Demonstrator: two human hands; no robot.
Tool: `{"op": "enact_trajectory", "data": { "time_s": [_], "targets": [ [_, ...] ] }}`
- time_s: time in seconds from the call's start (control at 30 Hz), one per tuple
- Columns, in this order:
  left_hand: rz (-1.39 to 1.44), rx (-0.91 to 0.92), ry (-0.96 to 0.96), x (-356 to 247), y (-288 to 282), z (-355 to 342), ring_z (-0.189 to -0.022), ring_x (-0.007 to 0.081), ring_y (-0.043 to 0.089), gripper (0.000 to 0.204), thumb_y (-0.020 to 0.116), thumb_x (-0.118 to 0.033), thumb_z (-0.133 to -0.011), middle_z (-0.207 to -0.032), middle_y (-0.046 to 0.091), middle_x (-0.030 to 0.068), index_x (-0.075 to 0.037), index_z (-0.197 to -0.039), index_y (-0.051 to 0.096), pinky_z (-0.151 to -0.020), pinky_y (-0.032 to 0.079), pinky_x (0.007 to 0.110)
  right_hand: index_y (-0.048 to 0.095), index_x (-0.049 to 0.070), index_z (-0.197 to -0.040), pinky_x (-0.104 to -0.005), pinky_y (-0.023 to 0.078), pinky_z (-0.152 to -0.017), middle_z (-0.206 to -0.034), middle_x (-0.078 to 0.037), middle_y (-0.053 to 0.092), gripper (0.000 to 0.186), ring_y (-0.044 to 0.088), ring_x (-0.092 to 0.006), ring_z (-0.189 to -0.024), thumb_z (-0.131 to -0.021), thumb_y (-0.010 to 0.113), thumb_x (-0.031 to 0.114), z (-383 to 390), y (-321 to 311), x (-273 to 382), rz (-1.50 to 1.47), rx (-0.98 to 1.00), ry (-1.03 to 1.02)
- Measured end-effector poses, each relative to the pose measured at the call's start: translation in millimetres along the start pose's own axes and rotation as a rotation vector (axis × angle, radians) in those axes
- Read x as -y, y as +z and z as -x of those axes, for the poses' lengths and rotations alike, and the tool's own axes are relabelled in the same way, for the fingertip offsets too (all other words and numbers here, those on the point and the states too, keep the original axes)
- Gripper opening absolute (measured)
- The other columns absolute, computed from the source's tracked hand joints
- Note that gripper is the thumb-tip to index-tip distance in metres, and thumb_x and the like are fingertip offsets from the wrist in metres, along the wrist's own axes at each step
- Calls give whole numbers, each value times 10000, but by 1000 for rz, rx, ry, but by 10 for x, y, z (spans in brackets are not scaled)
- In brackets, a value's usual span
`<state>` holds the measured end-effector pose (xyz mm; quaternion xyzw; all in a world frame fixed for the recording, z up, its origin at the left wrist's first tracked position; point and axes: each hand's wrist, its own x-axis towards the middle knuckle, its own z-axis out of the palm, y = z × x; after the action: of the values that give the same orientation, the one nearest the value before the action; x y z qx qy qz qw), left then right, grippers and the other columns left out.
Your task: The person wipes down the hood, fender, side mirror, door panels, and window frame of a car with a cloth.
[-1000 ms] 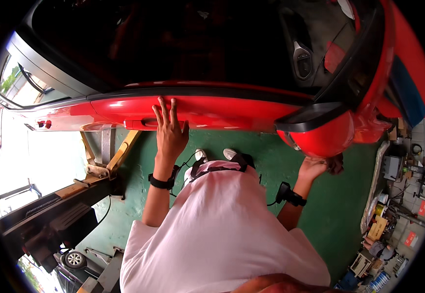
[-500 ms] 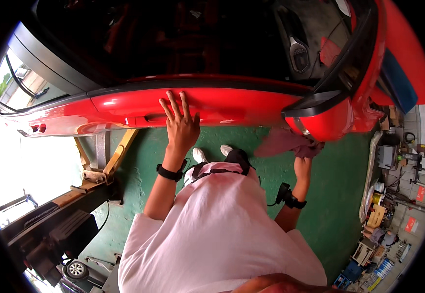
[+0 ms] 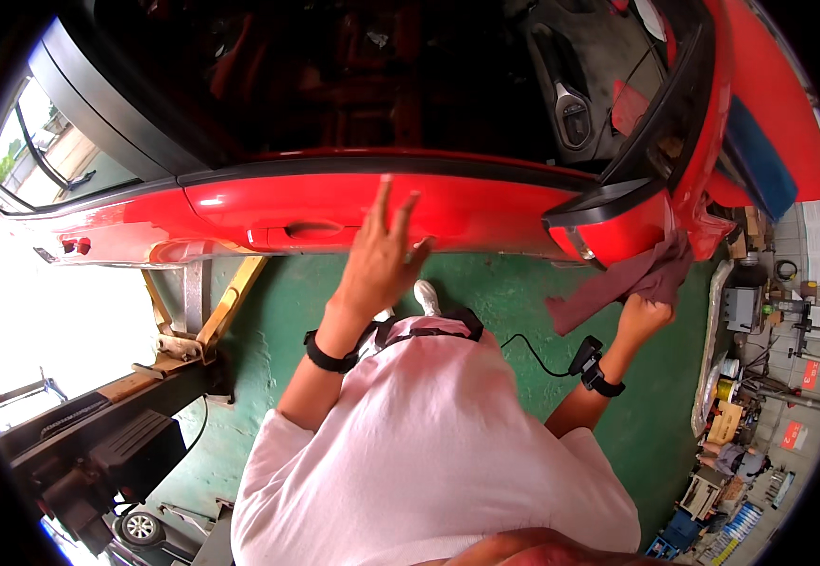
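My left hand (image 3: 383,255) is in front of the red car door (image 3: 287,203), fingers spread and slightly blurred. Whether its fingertips still touch the door I cannot tell. At the right, my right hand (image 3: 644,319) is closed around a purplish-brown cloth (image 3: 617,283). The cloth drapes off to the left of the fist, and its upper part lies against or just in front of the red side mirror (image 3: 622,226). A door handle (image 3: 314,229) is set in the panel left of my left hand.
A yellow lift arm (image 3: 231,302) and a dark lift post (image 3: 99,453) stand at the left. Along the right wall, tools and parts (image 3: 730,415) lie on the floor. A blue panel (image 3: 763,160) hangs by the car's front. Green floor (image 3: 485,283) lies below.
My left hand has shifted right and back from the door's upper edge. My right hand has carried the cloth to the right, up beside the mirror. One foot has moved.
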<state>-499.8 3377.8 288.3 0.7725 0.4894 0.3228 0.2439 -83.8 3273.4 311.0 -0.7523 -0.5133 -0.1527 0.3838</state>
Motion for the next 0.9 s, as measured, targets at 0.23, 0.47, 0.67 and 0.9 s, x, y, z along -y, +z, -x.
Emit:
{"op": "enact_trajectory", "data": {
  "time_s": [0.23,0.47,0.67,0.9],
  "targets": [
    [171,145,566,-1176,207,-303,-1474,446,325,633,773,-174,-830,-1625,263,229,-98,-1411,531,-1140,391,568,604,-49,-1298,-467,433,-1050,-1291,-247,631,441,579,-401,-1234,-959,581,231,-547,153,529,-225,-146,-222],
    [-65,152,887,-1435,534,-502,-1455,338,397,481,683,-168,-852,-1620,339,135,-104,-1325,621,-1111,434,531,602,-49,-1304,-406,422,-1109,-1353,-221,623,476,590,-365,-1274,-1034,365,264,-1042,241,395,-208,88,-299],
    [3,319,775,-1268,479,-494,-1390,329,471,542,722,-183,-806,-1558,430,122,-126,-1332,601,-1053,462,506,589,-7,-1323,-446,464,-1055,-1362,-230,608,487,605,-381,-1237,-992,483,334,-984,269,329,-14,-7,-524],
    [-7,-18,937,-1576,519,-736,-1408,368,441,470,685,-203,-835,-1538,435,163,-142,-1294,601,-1093,424,519,517,24,-1327,-523,474,-1025,-1416,-251,550,530,565,-436,-1269,-981,599,416,-593,373,612,-369,-53,-456]
  ]
}}
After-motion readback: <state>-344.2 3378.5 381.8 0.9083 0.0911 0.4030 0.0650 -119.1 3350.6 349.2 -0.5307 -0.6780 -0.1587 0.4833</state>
